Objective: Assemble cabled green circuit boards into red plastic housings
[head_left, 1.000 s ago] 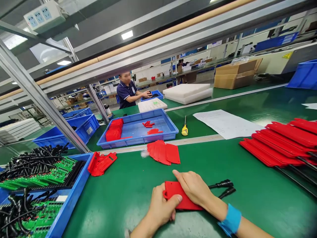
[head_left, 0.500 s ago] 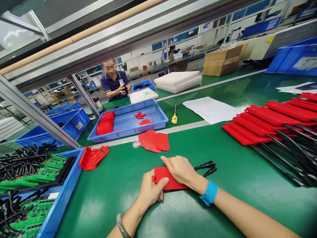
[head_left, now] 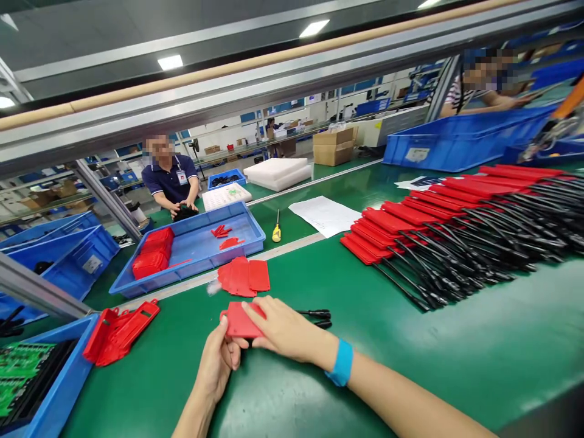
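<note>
In the lower middle of the frame, the left hand grips the left end of a red case, and the right hand is closed over its right part. Two black plugs show past the right hand, above the green table. Just above the case lie red plates. Red shells lie at lower left, beside a bin of green boards. Cabled red cases overlap in a row at right. A yellow screwdriver lies near centre, between a blue tray and paper.
</note>
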Tool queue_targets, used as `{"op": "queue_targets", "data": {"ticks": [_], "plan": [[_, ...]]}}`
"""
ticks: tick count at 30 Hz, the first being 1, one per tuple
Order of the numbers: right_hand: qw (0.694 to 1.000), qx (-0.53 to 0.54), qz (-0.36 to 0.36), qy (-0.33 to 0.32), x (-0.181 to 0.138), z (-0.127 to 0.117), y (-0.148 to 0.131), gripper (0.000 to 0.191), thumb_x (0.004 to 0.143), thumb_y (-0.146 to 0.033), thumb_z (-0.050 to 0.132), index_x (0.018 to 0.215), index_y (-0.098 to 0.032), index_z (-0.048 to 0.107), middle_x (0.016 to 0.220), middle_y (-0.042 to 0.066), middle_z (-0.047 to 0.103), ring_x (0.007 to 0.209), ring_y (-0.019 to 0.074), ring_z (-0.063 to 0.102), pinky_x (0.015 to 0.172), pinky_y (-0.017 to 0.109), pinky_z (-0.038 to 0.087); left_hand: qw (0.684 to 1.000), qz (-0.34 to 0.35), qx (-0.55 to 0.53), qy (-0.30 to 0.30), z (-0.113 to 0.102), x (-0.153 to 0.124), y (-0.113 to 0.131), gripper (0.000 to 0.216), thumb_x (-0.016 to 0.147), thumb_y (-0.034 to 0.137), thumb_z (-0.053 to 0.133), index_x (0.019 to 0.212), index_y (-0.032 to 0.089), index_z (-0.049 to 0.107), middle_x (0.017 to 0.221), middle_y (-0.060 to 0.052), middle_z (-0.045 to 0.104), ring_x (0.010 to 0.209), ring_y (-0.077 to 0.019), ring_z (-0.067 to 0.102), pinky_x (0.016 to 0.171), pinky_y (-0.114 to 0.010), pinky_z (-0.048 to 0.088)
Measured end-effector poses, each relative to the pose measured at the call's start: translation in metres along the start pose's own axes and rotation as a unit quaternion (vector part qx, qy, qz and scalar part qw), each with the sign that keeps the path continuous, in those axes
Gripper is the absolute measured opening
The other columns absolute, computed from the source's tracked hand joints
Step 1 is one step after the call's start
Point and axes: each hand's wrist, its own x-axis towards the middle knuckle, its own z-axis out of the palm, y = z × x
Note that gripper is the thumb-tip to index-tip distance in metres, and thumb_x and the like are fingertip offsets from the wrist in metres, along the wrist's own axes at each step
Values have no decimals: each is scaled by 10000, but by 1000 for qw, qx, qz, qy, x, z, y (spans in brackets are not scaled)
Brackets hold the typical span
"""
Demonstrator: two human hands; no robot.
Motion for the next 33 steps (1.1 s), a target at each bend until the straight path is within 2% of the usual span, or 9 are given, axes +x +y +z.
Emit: {"op": "queue_targets", "data": {"ticks": [3,6,9,11,17,21,26,33], "plan": [[982,-85,171,-3,-1,-6,35,575,887,-473,480,1356,-164,356,1120,152,518,945,267,498,780,357,439,1000,1,-17,-9,1,-1,3,474,778,538,562,944,100,633,610,-33,636,389,-43,430,369,-155,325],[939,-137,316,2,-12,-9,85,518,918,-395,439,1321,-73,387,1028,208,520,904,316,502,697,390,431,1000,1,-4,-12,1,0,2,462,780,519,573,951,94,637,620,-28,625,415,-48,435,383,-164,343],[896,-172,409,-3,-29,-4,128,508,918,-378,441,1285,-28,426,993,233,519,907,347,498,675,399,416,1000,8,9,-13,2,-1,-1,460,769,522,585,932,95,640,623,-26,621,426,-53,442,387,-168,351],[875,-186,448,-8,-39,4,146,505,921,-383,434,1276,-25,440,984,236,520,906,347,497,677,397,405,1000,11,17,-13,3,-1,-2,470,762,537,583,915,96,640,617,-28,620,423,-54,445,385,-167,351],[844,-215,491,0,-50,22,158,514,933,-395,382,1279,-18,436,1026,248,504,946,354,466,701,412,368,999,13,30,-12,5,-2,-3,490,740,564,585,887,100,636,603,-32,622,413,-58,455,374,-165,341],[848,-236,475,13,-52,21,155,495,956,-365,277,1269,-18,440,1121,268,472,997,358,437,740,435,337,999,20,38,-16,6,-2,-4,501,741,576,575,869,95,628,599,-33,619,407,-57,459,374,-166,336],[853,-240,463,26,-55,19,158,460,947,-325,302,1230,-11,484,1070,266,514,966,368,458,722,450,324,999,19,39,-30,7,-2,-5,542,742,610,550,866,86,606,594,-38,623,391,-52,455,375,-165,329],[851,-230,472,32,-57,22,169,438,937,-279,291,1222,-27,507,1117,267,507,988,384,456,717,471,328,999,20,43,-27,7,2,-9,600,729,659,519,859,78,592,579,-44,625,381,-54,459,362,-166,321]]}}
